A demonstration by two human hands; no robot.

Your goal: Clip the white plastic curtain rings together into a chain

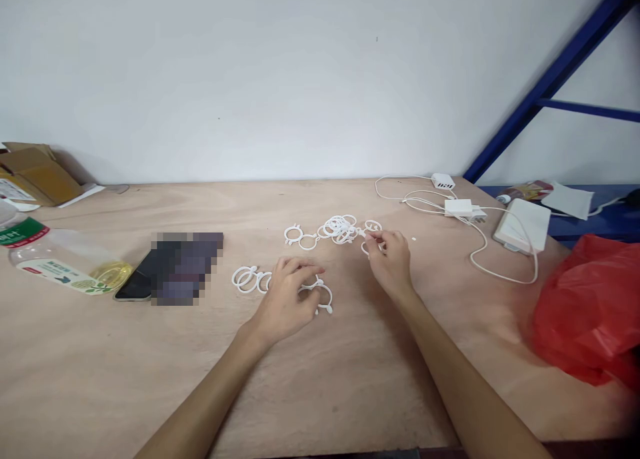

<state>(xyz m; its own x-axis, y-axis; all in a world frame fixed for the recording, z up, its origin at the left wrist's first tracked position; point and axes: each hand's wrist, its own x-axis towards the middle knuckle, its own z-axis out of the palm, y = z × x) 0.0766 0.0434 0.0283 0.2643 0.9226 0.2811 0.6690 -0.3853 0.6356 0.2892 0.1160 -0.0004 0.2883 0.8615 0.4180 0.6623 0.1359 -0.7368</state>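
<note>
Several white plastic rings lie on a wooden table. A loose heap of rings sits at the centre back, and a linked row of rings lies nearer me on the left. My left hand rests palm down on the right end of that row, fingers curled over a ring. Fingers pinched, my right hand holds a white ring at the near edge of the heap.
A plastic bottle lies on its side at the left beside a dark phone. A cardboard box stands at the back left. White chargers and cables, a white box and a red bag fill the right.
</note>
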